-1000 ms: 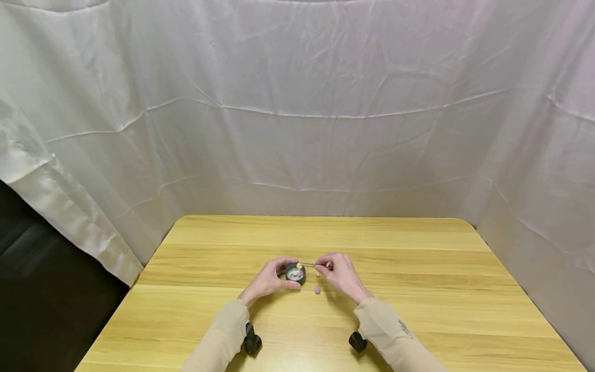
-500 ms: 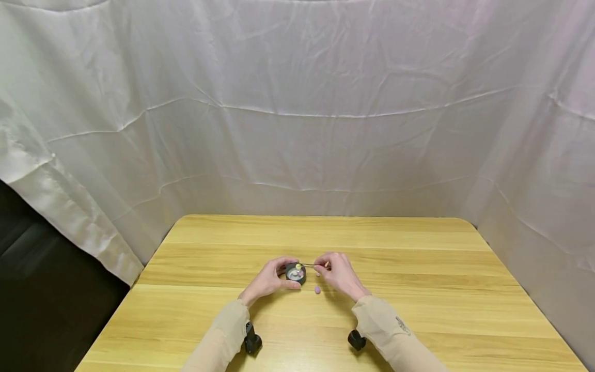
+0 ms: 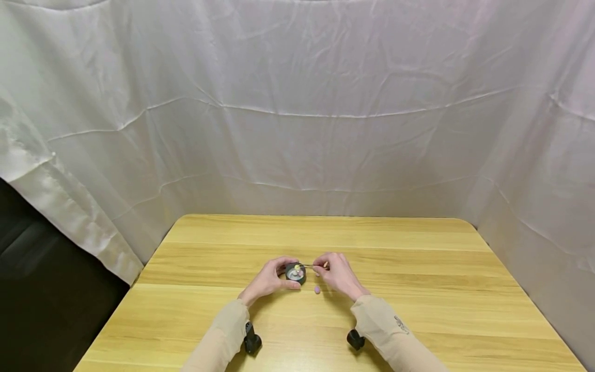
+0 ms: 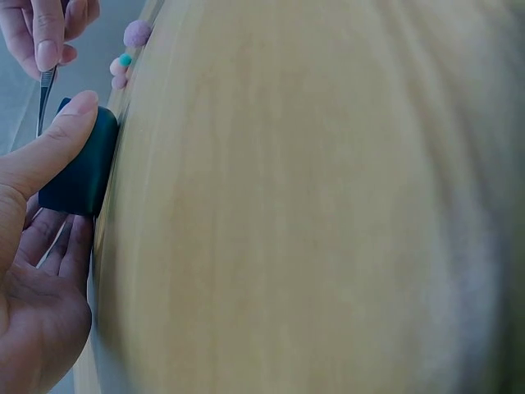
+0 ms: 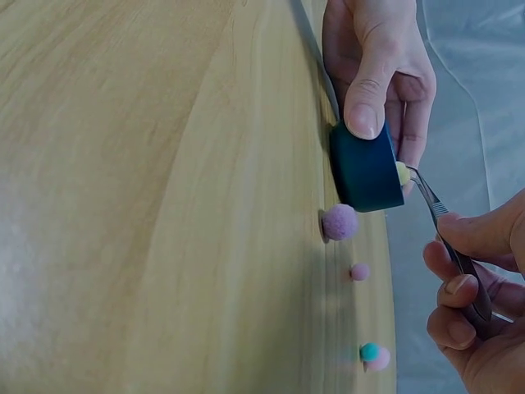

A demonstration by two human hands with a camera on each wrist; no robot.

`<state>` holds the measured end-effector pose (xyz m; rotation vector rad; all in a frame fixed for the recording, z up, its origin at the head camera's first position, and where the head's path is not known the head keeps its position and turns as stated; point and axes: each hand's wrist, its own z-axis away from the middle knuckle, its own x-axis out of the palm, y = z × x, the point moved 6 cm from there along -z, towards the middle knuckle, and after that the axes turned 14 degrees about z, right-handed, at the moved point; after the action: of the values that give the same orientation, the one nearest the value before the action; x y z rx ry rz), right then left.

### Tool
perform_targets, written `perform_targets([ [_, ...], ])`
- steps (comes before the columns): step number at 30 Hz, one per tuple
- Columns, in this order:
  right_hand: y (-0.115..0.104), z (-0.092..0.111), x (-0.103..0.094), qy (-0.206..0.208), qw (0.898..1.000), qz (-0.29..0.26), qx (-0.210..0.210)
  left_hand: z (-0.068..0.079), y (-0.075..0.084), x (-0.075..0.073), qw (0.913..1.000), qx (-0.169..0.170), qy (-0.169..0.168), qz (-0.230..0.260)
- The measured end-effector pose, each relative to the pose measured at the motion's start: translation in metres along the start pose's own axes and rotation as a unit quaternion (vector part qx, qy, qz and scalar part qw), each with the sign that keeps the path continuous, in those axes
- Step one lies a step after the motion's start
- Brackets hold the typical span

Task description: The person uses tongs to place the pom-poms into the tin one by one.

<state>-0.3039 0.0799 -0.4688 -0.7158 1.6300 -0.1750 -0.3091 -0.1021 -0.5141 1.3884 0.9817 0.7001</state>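
My left hand (image 3: 269, 279) grips a small dark round dish (image 5: 365, 171) by its side, thumb on the near wall and fingers round the far side. The dish stands on the table, and its pale inside with small pinkish and light bits shows in the head view. Between thumb and fingers my right hand (image 3: 338, 273) pinches metal tweezers (image 5: 431, 201), which point left to the dish. At their tips a yellow pom-pom (image 5: 403, 173) sits at the dish's rim, partly hidden by its wall in the right wrist view.
To the right of the dish lie a purple pom-pom (image 5: 340, 222), a small pink pom-pom (image 5: 359, 272), a teal pom-pom (image 5: 369, 352) and a pale pink pom-pom (image 5: 381, 361). A light curtain (image 3: 325, 155) hangs behind the wooden table (image 3: 418, 279).
The right hand and tweezers have shifted slightly left, and the yellow pom-pom has moved from the dish's far rim in over its inside. The left hand and dish stay put.
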Motion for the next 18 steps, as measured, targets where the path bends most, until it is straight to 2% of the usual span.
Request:
perform_targets([
  [18, -0.0007, -0.0041, -0.0002, -0.019, 1.0, -0.012, 0.008, 0.0, -0.0005, -0.0013, 1.0, 0.0, 0.003, -0.005],
])
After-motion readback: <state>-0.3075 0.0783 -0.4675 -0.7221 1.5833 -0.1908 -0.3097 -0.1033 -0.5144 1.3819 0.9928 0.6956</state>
